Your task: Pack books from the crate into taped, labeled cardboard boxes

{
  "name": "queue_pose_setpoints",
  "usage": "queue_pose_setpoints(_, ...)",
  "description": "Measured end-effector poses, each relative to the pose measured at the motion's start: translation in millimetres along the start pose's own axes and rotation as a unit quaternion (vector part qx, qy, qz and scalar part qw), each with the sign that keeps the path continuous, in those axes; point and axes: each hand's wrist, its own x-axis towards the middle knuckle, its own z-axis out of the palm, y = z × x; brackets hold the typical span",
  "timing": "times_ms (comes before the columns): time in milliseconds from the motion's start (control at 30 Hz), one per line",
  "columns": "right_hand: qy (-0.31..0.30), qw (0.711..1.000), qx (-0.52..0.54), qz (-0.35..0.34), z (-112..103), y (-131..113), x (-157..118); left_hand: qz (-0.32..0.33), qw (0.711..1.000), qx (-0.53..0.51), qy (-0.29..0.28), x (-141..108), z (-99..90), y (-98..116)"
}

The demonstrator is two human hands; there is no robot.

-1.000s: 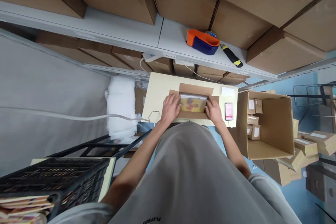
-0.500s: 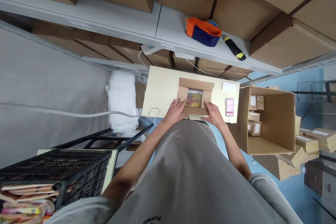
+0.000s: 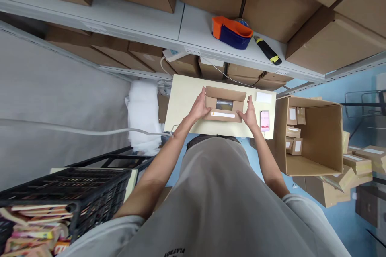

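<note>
A small cardboard box [image 3: 238,105] lies on the pale table [image 3: 184,98], its far flap raised. The near flap, folded inward, bears a white label [image 3: 222,115]. Between the flaps shows a shiny item [image 3: 224,105] inside. My left hand [image 3: 199,106] is at the box's left side, fingers apart, thumb touching the near flap's corner. On the right side my right hand [image 3: 249,114] has its fingers spread upward and its thumb against the near flap's right end. Neither hand is closed round the box.
A phone [image 3: 264,121] and a white paper stack [image 3: 263,97] lie at the table's right. Beyond stands a large carton [image 3: 315,136] holding small boxes. An orange and blue tape dispenser [image 3: 232,33] and a cutter [image 3: 267,50] rest on the shelf. A black crate [image 3: 99,188] stands lower left.
The near flap has come up and folded over the opening, showing its white label. Both hands have moved forward along the box's sides.
</note>
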Motion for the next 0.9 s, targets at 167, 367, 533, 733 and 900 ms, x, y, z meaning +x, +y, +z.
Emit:
queue_pose_setpoints(167,0.043,0.995,0.087,-0.029,2,10,-6,0.041,0.999,0.024,0.013,-18,-8.2,-5)
queue_pose_setpoints(367,0.091,0.993,0.033,-0.072,17,27,-34,0.041,0.996,0.013,0.075,-47,-2.6,-17)
queue_pose_setpoints(533,0.098,0.993,0.061,-0.026,26,35,-36,-0.017,0.991,-0.071,0.111,-48,11.1,-25)
queue_pose_setpoints(733,0.125,0.988,0.09,0.014,26,41,-24,-0.07,0.966,-0.199,0.148,-42,21.0,-35)
queue_pose_setpoints(900,0.141,0.985,0.095,-0.001,29,45,-22,-0.102,0.95,-0.255,0.145,-41,23.5,-40)
